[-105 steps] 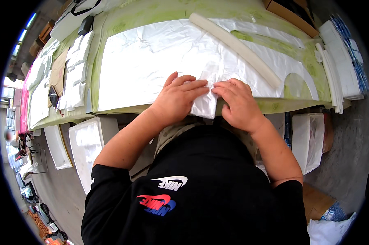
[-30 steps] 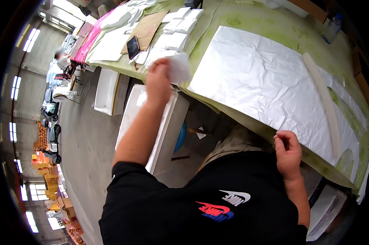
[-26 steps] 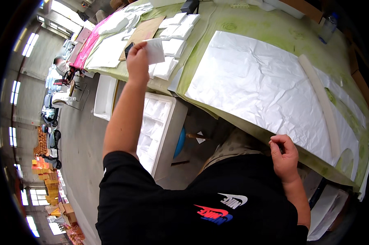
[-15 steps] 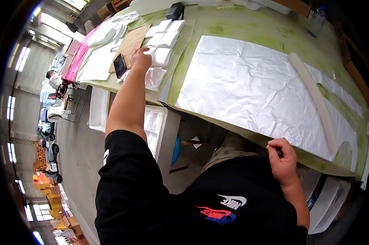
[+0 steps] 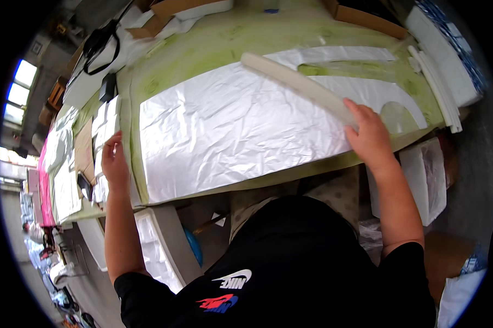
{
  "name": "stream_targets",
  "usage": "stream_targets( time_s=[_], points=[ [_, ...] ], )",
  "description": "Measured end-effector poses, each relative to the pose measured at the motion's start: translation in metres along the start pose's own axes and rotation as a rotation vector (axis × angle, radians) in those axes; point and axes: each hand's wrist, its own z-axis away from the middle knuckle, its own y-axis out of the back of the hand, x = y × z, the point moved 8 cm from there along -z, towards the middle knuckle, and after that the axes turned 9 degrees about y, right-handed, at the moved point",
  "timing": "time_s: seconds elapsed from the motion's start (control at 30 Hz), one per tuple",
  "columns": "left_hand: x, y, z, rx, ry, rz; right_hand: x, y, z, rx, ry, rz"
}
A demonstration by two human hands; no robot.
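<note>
The right hand [image 5: 369,136] hides the near end of the long white strip [image 5: 298,86].

A workshop or factory hall is shown. A long green-stained surface [image 5: 213,49] is covered with a white cut sheet [image 5: 230,126], with stacked white pieces [image 5: 105,117], cardboard boxes [image 5: 361,16] and high hall windows [image 5: 17,82] around it.

Single head-worn fisheye view, looking steeply down over the person's chest, close above the green worktable [image 5: 202,49] (edges bowed)
</note>
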Motion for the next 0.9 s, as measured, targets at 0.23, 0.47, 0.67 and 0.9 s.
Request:
stream_targets(
  time_s=[0.23, 0.47, 0.67, 0.9],
  points=[
    [0.145, -0.179, 0.113, -0.540, -0.318, 0.138, -0.046, -0.002, 0.053, -0.158, -0.242, -0.482],
    [0.263, -0.296, 0.197, -0.879, -0.646, 0.215, -0.061, -0.030, 0.077, -0.176, -0.471, -0.869],
    [0.302, -0.392, 0.222, -1.049, -0.608, -0.100, -0.033, -0.036, 0.113, -0.006, -0.588, -1.117],
    [0.285, -0.477, 0.235, -1.171, -0.526, -0.612, -0.006, -0.036, 0.143, 0.135, -0.686, -1.339]
  ],
)
